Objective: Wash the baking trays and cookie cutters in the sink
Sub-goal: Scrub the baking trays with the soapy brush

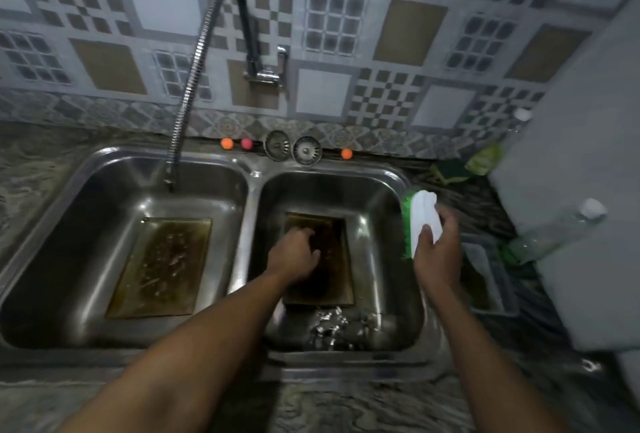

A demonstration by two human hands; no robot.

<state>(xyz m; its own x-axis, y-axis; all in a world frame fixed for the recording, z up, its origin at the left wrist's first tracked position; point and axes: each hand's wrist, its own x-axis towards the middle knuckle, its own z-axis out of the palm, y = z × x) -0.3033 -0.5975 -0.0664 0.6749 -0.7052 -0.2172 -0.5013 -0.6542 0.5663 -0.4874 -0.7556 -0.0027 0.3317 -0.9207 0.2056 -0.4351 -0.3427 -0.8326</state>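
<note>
Fingers of the right hand (pixel 438 252) grip a scrub brush (pixel 424 214), centre right.
Left hand (pixel 294 256) curls onto the baking tray (pixel 336 276) at frame centre; grip unclear. Second tray (pixel 162 266) lies lower left.

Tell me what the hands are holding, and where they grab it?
The right hand grips the white brush by the near end of its back. The left hand lies on the baking tray; a grip there cannot be told.
</note>
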